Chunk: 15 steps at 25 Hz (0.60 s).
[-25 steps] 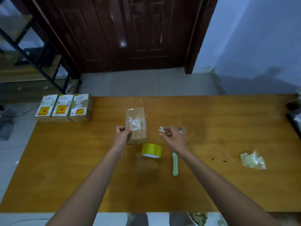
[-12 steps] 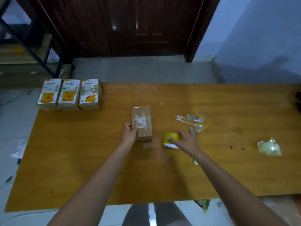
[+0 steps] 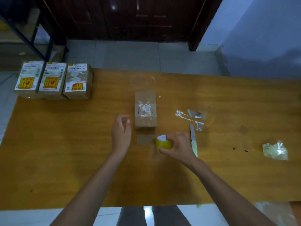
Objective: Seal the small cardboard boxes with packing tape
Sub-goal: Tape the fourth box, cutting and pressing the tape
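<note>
Small cardboard box [image 3: 145, 110] lies flat mid-surface, long axis pointing away from us, torn white label remnant on top, seam apparently not yet taped. Our right hand [image 3: 178, 146] curls round the yellow tape roll [image 3: 163, 143], which sits just in front of the box, near its right corner. Our left hand [image 3: 121, 133] hovers just left of the box, fingers loosely curled, holding nothing, not touching the cardboard.

Three labelled boxes [image 3: 54, 79] stand together at the far left corner of the wooden surface [image 3: 65, 152]. A green-handled knife [image 3: 193, 141] lies just right of the roll; tape and paper scraps [image 3: 191, 117] beyond it; crumpled plastic [image 3: 275, 150] far right.

Step in hand, as we judge it: find the free tape end and draw a strip. To do it well, steady the roll with the right hand, pick the edge with the left, pull straight so the tape doesn't fold on itself, then pin the box before laying the strip along the seam. Knife is close for the cut.
</note>
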Available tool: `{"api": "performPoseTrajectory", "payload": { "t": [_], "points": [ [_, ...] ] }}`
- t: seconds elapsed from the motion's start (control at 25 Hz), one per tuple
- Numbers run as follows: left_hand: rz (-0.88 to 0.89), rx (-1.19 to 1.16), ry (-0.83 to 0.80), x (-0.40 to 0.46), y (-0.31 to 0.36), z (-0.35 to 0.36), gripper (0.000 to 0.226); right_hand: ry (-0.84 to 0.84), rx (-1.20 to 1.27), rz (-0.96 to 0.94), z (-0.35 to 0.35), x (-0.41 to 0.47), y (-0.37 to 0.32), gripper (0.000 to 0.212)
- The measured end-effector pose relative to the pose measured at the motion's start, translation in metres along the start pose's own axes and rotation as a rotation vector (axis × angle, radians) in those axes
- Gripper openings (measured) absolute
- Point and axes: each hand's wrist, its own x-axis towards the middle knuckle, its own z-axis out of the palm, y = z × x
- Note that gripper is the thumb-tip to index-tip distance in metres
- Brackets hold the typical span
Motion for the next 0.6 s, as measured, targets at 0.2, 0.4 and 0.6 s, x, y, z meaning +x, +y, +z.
{"api": "performPoseTrajectory", "payload": {
  "t": [0.2, 0.4, 0.6],
  "points": [
    [0.222, 0.247, -0.400, -0.068, -0.045, -0.011, 0.025, -0.007, -0.017, -0.137, 0.001, -0.012, -0.002, 0.034],
    [0.302, 0.178, -0.424, -0.048, -0.030, 0.007, 0.053, -0.064, 0.000, -0.249, -0.010, -0.017, -0.029, 0.034],
    [0.383, 0.173, -0.587, -0.024, -0.020, 0.011, 0.051, -0.122, 0.011, -0.327, -0.024, -0.025, -0.046, 0.032]
  ]
}}
